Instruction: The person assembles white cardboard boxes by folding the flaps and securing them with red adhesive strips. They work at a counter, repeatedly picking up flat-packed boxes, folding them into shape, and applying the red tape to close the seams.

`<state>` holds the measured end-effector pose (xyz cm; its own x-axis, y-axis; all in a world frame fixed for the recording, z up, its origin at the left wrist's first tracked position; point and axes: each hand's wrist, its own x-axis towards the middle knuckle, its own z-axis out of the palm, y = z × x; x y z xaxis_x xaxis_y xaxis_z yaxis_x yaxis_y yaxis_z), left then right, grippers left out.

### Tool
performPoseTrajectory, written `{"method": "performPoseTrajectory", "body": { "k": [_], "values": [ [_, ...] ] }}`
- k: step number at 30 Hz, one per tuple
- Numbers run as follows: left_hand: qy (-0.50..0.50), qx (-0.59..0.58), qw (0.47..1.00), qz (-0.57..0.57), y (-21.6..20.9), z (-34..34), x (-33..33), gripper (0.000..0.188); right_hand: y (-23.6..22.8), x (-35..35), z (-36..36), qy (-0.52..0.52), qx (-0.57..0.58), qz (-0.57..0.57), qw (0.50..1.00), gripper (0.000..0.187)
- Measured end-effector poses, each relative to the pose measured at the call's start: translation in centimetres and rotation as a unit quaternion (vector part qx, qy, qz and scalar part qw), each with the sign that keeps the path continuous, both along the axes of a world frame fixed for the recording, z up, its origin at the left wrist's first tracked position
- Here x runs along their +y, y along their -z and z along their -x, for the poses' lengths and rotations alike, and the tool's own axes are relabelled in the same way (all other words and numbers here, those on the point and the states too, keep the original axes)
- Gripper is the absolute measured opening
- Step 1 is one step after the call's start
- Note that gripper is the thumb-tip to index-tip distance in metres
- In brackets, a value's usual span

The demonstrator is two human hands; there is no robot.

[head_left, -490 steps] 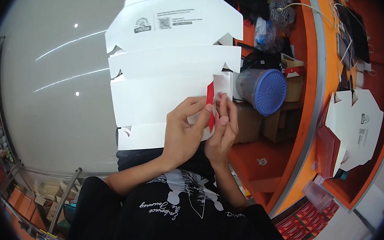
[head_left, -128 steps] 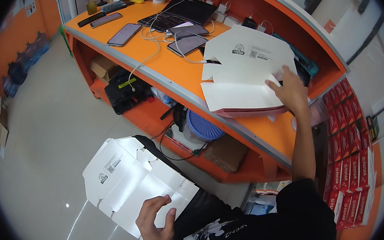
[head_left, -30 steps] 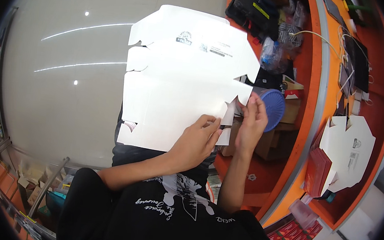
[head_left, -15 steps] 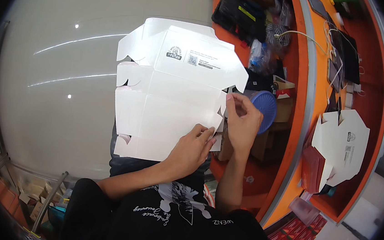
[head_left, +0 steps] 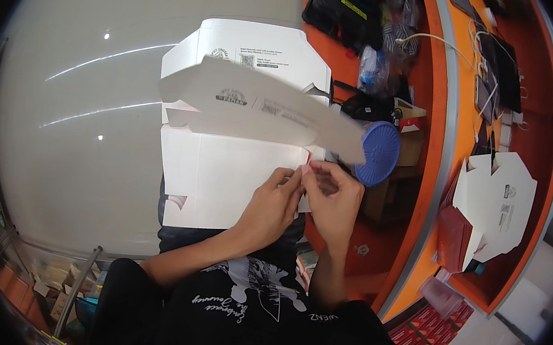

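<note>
Item: white carton blank [head_left: 224,174], ahead and left of both hands, its far panel [head_left: 249,112] raised, blurred, over a second blank [head_left: 269,35].
Item: left hand [head_left: 270,201], fingers bent, nearly together at the carton's right edge; grip cannot be told.
Item: right hand [head_left: 336,201], thumb and forefinger pinched on a red-faced flap [head_left: 308,157].
Item: blue-lidded tub [head_left: 379,154], just beyond the right hand.
Risk, judged: uneven pinching could crease the flap askew; the unsupported panel could swing and skew the fold.

Your carton sheets [head_left: 236,182] are white with black print and a touch of red on the right, your black shirt [head_left: 229,339] bears white print, the ribbed lid [head_left: 380,156] is blue, the counter [head_left: 467,87] orange, the floor [head_left: 91,182] pale grey.
</note>
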<state>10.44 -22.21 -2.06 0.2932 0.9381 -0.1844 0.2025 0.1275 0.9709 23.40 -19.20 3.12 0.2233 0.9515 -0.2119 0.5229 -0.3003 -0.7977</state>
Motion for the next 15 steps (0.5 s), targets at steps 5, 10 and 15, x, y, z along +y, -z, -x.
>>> {"method": "performPoseTrajectory", "body": {
  "k": [5, 10, 15],
  "values": [
    [0.010, -0.024, 0.999, 0.037, -0.6, 0.0, 0.5, 0.035, -1.2, 3.1, -0.6, -0.012, -0.020, 0.051, 0.998, 0.020],
    [0.010, -0.038, 0.996, 0.075, -0.4, 0.1, 0.9, 0.036, -0.9, 2.8, -0.7, -0.040, -0.030, 0.052, 0.997, 0.019],
    [0.020, -0.048, 0.994, 0.091, -0.2, 0.2, 0.7, 0.037, -0.5, 0.8, 0.0, -0.037, -0.022, 0.000, 0.999, 0.014]
  ]
}}
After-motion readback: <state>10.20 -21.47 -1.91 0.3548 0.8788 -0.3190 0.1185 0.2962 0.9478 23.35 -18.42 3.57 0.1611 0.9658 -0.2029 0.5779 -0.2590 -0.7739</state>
